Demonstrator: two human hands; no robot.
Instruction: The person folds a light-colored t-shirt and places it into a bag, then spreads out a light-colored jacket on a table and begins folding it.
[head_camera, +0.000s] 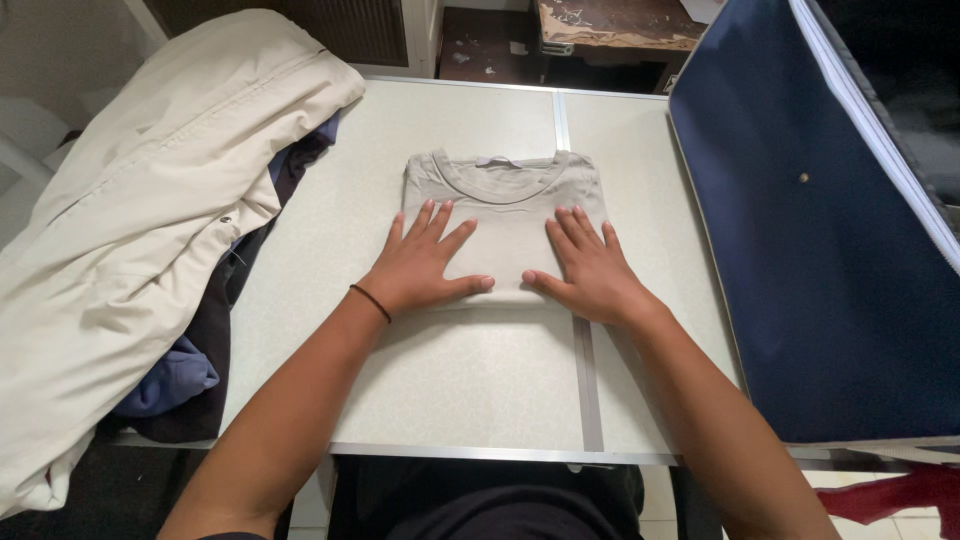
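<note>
Fabric of a beige T-shirt lies folded into a compact rectangle at the middle of the desk, collar on the far side and facing up. The sleeves and sides are already tucked under, so the folding looks almost complete; what shows now is a flattening of the near edge. The left hand rests on the shirt's near left part, fingers spread and flat, grasping nothing, with a thin dark band at the wrist. The right hand lies on the near right part in the same manner, palm down, fingers apart, holding nothing; the two thumbs point toward each other along the near hem, close but apart. A metal seam runs near to far across the desk just right of the shirt. To the left a cream jacket is heaped over the desk's edge upon darker blue clothes. On the right stands a navy fabric bin, its wall just beside the desk.
</note>
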